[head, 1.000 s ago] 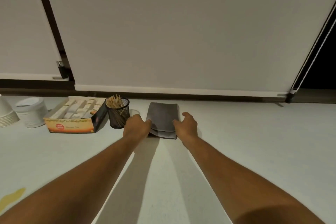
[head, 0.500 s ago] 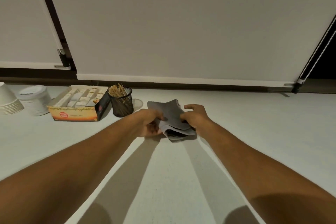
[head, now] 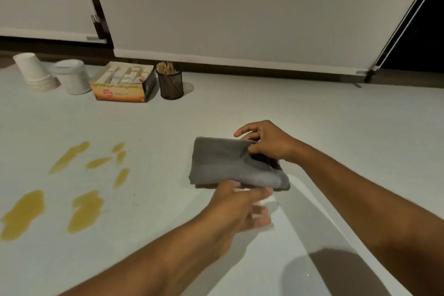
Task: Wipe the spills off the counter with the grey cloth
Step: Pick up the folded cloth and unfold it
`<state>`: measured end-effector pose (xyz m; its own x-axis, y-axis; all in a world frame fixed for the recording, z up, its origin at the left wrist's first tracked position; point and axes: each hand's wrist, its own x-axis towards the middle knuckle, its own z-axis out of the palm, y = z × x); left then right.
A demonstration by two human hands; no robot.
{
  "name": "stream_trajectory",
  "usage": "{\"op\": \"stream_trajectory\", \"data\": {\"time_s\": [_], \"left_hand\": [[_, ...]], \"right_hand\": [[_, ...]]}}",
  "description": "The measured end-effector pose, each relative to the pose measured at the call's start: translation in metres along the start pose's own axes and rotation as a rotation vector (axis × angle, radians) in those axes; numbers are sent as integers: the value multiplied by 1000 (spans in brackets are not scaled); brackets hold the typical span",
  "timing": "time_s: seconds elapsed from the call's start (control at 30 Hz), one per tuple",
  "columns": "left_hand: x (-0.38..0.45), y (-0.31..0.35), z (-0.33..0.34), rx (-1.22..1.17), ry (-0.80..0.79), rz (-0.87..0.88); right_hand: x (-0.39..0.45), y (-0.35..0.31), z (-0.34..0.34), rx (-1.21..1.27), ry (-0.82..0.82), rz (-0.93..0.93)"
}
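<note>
Right hand [head: 268,143] pinches the far right corner of the folded grey terry cloth [head: 223,163], thumb and fingers closed on the top layer, which is lifted so a dark gap shows beneath it by the wrist. Cloth otherwise lies flat on the pale white counter [head: 324,127], spreading left from that pinch. Left hand [head: 240,204] sits at the cloth's near edge, just below the right-hand grip; fingertips reach the hem, fingers loosely curled, blurred. Cannot tell whether it grips the cloth or only touches it. Yellow-orange liquid spills [head: 81,209] lie well to the left of the gripped cloth, apart from it: two larger puddles nearer the person, several narrow streaks [head: 69,156] beyond them. Bare counter separates spills and cloth. Far beyond and left of the grip, along the back edge: black mesh cup of wooden sticks [head: 171,84]; touching or just beside it, an open orange-and-white cardboard box of white sachets [head: 122,86]; then a white lidded round tub [head: 72,77]; then an upturned stack of white paper cups [head: 36,73] at the far left. Pale roller blinds [head: 228,7] hang behind the counter, a beaded cord [head: 403,21] running down at far right of the grip.
</note>
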<state>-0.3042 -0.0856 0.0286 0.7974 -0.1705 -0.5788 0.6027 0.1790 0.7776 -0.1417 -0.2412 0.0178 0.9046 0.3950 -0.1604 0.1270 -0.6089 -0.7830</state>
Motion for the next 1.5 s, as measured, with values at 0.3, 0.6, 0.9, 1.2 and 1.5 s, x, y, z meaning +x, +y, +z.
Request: {"op": "stream_trajectory", "data": {"time_s": [0.3,0.6,0.9,1.2,1.5], "left_hand": [[41,44,-77,1026,503,487],[69,65,-99,707,420,600],[12,97,-89,574,60,864],[-57,142,-52,617,-120,1115],[-98,184,-58,506,47,1071]], "right_hand": [[-19,3,22,-591,146,-114],[-39,3,31,-614,323,-138],[-66,-19,-11,-357,208,-240],[-105,-98,-19,-301,171,-420],[-142,-112,-72,-328,145,-272]]}}
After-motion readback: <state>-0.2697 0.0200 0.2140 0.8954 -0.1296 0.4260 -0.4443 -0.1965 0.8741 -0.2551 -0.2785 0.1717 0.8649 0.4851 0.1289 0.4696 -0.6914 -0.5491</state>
